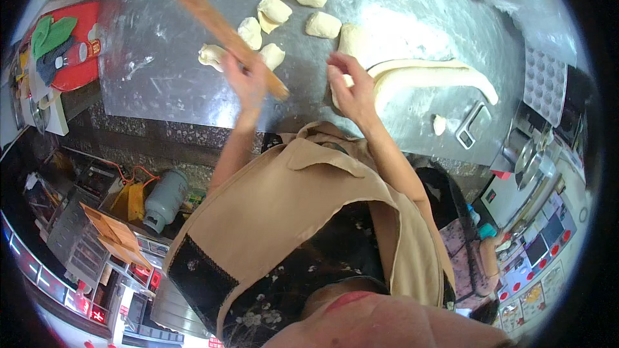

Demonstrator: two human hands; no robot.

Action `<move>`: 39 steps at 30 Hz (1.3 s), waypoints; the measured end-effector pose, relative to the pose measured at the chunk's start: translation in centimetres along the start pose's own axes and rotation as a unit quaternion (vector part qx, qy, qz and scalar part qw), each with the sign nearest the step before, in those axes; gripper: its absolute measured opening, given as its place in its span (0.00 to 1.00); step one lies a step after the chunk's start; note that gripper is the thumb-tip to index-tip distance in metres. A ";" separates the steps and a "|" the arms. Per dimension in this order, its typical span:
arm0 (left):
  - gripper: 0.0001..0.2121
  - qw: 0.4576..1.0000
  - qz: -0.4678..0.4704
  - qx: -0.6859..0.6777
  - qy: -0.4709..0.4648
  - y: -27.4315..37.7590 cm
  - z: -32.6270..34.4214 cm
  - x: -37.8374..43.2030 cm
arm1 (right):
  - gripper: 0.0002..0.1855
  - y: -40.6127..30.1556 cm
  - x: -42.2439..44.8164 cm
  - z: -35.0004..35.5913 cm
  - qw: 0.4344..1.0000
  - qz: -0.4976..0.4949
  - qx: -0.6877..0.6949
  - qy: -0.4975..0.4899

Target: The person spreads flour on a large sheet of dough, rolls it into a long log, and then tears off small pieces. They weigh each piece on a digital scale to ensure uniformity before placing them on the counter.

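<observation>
My left hand grips a wooden rolling pin near its lower end; the pin slants up to the far left and is blurred. My right hand has its fingers curled over a pale dough piece, mostly hidden beneath them. Just to its right, a long dough rope bends across the metal worktop. Beyond the fingers lies a thicker dough piece. Several cut dough lumps are spread between and beyond my hands, one lump beside my left hand.
A metal dough scraper and a small dough scrap lie at the near right. Past the right edge are a tray with round hollows and a plastic bag. A red board with cloths stands left; a gas cylinder is below.
</observation>
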State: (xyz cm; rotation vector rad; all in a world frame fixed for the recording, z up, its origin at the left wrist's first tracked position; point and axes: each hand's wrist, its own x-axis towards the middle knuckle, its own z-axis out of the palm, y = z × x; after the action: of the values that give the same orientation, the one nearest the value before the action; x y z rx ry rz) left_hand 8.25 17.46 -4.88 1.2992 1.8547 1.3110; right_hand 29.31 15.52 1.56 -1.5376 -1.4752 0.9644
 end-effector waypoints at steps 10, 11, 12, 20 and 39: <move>0.13 0.888 0.386 0.213 -0.130 2.7 14.1 4.7 | 0.23 5.2 0.5 0.3 0.955 0.259 -0.143 0.021; 0.14 0.874 0.381 0.253 -0.164 1.8 14.1 4.9 | 0.24 5.6 0.3 1.1 0.949 0.263 -0.174 0.015; 0.14 0.859 0.372 0.293 -0.195 1.1 13.8 5.3 | 0.25 5.7 0.3 1.6 0.942 0.265 -0.206 0.007; 0.23 0.841 0.254 0.437 -0.191 -0.9 4.6 -0.5 | 0.49 6.5 1.7 5.2 0.919 0.146 -0.347 -0.120; 0.28 0.820 0.274 0.496 -0.086 -2.8 -0.6 11.7 | 0.47 5.5 7.0 8.9 0.956 0.130 -0.243 -0.098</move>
State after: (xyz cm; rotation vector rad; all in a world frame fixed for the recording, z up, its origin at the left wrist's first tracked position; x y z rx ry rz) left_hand 1.83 27.63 -5.90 2.5191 2.1721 0.2904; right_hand 23.71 22.70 -7.08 -2.0790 -1.7743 0.9698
